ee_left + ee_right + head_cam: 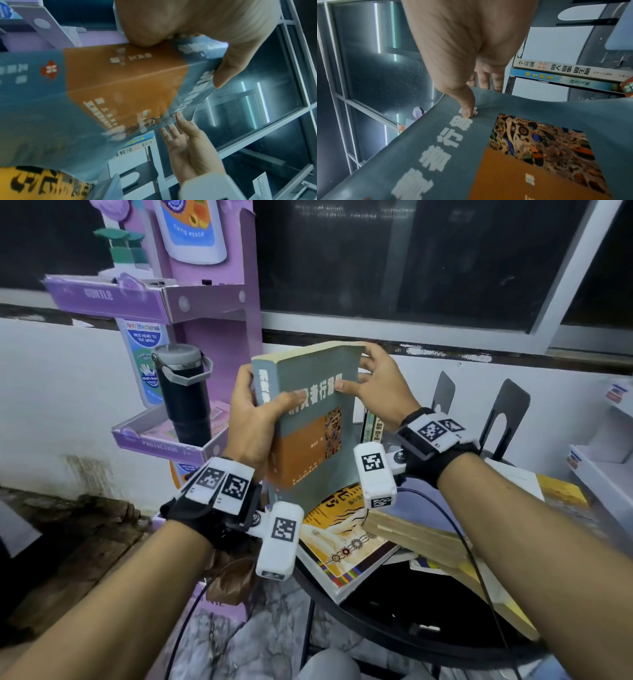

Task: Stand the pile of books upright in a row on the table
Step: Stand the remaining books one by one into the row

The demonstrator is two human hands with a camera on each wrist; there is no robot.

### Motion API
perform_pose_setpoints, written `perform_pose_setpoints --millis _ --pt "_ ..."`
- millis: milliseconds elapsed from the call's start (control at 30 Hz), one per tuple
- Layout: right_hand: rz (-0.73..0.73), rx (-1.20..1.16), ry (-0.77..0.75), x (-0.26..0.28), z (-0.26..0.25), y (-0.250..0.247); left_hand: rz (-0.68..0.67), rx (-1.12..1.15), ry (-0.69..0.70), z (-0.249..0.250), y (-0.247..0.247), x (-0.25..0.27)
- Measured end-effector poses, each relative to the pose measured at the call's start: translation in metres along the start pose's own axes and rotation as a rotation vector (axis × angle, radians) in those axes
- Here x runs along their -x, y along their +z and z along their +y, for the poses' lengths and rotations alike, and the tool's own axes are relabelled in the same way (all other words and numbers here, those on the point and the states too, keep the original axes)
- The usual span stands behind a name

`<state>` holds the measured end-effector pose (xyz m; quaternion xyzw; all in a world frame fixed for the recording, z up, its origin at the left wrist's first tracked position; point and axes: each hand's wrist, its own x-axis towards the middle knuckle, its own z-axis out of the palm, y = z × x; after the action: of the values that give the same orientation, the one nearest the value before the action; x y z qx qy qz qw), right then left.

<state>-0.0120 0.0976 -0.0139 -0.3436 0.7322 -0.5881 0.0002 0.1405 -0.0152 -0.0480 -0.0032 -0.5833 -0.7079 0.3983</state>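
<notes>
I hold a thick grey-green and orange book [308, 419] upright in the air above the table. My left hand [253, 419] grips its spine side, thumb across the front cover [120, 83]. My right hand [373, 385] pinches the top right corner, thumb on the cover [467, 112] and fingers behind. Below lies the pile: a yellow book [346, 539] and thick books [421, 539] lying flat. Two books [559, 73] stand by the black bookends [507, 419], behind the held book.
A round black table [394, 621] carries the pile. A black flask [186, 395] stands in a purple cardboard display rack [205, 302] at the left. White shelves [606, 460] are at the right. A dark window [394, 261] runs behind. Cables hang from both wrists.
</notes>
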Motion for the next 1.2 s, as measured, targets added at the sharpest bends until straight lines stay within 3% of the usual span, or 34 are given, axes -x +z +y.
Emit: perform_pose_setpoints --millis 433,600,800,933,1000,1100,1200 --pt "-0.065 0.084 -0.048 0.023 -0.006 0.002 -0.181 0.113 -0.165 0.006 0.009 0.009" --pt "-0.102 0.015 -0.074 0.034 -0.017 -0.001 -0.190 0.240 -0.271 0.008 0.004 0.000" --pt "-0.209 -0.249 0.000 0.050 -0.038 0.003 -0.188 0.200 -0.274 0.003 0.014 -0.002" --pt "-0.242 -0.275 -0.010 0.061 -0.038 -0.002 -0.191 0.135 -0.283 0.000 0.019 -0.005" --pt "-0.224 -0.188 -0.063 0.066 -0.037 -0.002 -0.221 0.061 -0.284 0.000 0.021 -0.008" --pt "-0.079 -0.046 -0.147 0.072 -0.033 0.000 -0.280 -0.057 -0.284 0.001 0.024 -0.013" --pt "0.005 -0.027 -0.153 0.071 -0.027 0.000 -0.325 -0.148 -0.276 0.001 0.026 -0.019"
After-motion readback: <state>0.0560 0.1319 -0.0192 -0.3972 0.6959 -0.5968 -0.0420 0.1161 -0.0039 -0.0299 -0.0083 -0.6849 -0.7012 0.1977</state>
